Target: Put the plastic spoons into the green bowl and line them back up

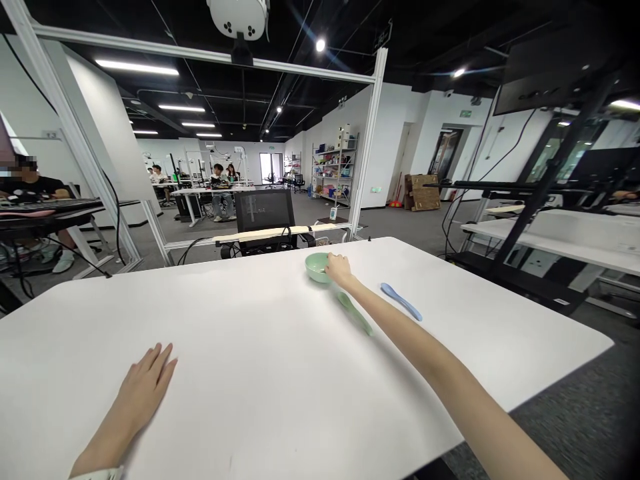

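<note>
My right hand point(339, 269) reaches far across the white table point(260, 347) and its fingers close on the right rim of a small green bowl point(317, 267). A green spoon point(356, 314) lies on the table just under my right forearm. A blue spoon point(401, 301) lies to the right of that arm. My left hand point(149, 381) rests flat on the table near its front left, fingers stretched out and together, holding nothing.
A black office chair point(264, 215) and a wooden board stand behind the table's far edge. A white metal frame point(367, 143) surrounds the table. A dark stand and another desk point(560, 235) are at the right. People sit at desks in the background and at the left.
</note>
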The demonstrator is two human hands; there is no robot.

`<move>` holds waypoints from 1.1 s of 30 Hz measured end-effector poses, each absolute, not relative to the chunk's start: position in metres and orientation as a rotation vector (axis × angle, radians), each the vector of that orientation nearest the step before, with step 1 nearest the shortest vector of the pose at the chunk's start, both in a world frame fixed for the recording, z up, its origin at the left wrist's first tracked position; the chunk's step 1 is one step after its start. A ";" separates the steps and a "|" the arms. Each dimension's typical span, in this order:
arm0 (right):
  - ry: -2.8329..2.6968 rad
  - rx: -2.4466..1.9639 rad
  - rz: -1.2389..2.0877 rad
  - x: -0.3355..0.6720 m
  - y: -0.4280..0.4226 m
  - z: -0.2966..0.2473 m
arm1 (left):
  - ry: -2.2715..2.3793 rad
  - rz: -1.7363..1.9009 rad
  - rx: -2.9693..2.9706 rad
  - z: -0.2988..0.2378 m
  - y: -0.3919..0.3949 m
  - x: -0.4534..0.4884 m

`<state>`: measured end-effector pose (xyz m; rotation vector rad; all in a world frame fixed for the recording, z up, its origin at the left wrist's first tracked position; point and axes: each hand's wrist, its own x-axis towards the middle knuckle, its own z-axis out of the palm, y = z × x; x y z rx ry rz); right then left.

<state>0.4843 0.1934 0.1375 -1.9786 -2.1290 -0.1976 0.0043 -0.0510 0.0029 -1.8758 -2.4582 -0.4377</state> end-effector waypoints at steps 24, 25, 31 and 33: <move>-2.105 -1.565 0.207 0.620 0.118 0.037 | -2.416 -0.520 -1.854 -0.010 -0.049 -0.002; -2.107 -1.580 0.203 0.620 0.121 0.040 | -2.409 -0.518 -1.856 -0.010 -0.049 -0.003; -1.941 -1.626 -0.019 0.591 0.159 0.095 | -2.407 -0.482 -1.866 -0.004 -0.049 0.002; -2.015 -1.620 -0.028 0.570 0.176 0.119 | -2.427 -0.462 -1.855 0.000 -0.050 0.005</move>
